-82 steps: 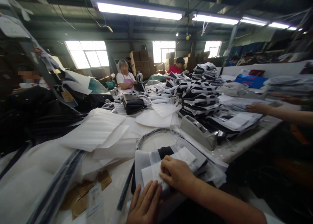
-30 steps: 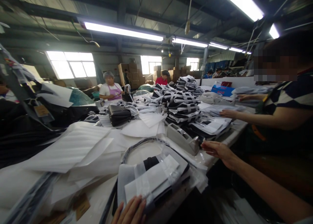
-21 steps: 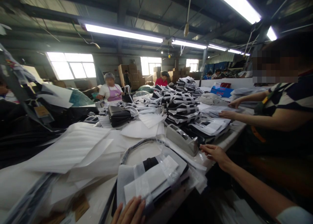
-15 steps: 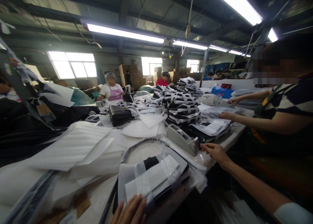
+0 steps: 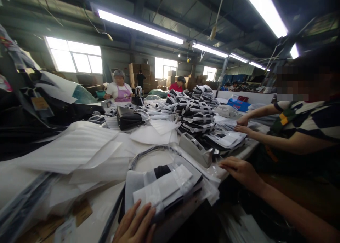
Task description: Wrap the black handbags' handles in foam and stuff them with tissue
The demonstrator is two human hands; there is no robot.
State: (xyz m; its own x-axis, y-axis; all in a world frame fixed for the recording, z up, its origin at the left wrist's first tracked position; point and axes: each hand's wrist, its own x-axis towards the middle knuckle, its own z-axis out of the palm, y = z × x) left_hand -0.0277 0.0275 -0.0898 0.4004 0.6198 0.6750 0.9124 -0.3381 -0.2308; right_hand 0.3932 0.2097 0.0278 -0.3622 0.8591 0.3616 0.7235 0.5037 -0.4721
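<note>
My left hand (image 5: 135, 225) lies flat with fingers spread on the near edge of a black item wrapped in white foam sheets and clear tape (image 5: 164, 188). A black strap (image 5: 148, 152) loops behind the item. My right hand (image 5: 239, 169) reaches out to the right of a grey tape dispenser (image 5: 195, 150), fingers curled at a strip of clear tape by its cutter end. What the fingers pinch is too small to name.
White foam sheets (image 5: 77, 149) cover the table's left. A black bag (image 5: 129, 117) and a tall heap of wrapped items (image 5: 198, 110) lie farther back. A co-worker's arms (image 5: 255, 129) work at the right edge. Two people sit at the far end.
My right hand left the wrapped item and went right to the tape dispenser, then drew slightly back toward me. My left hand stayed on the item. The view tilted up.
</note>
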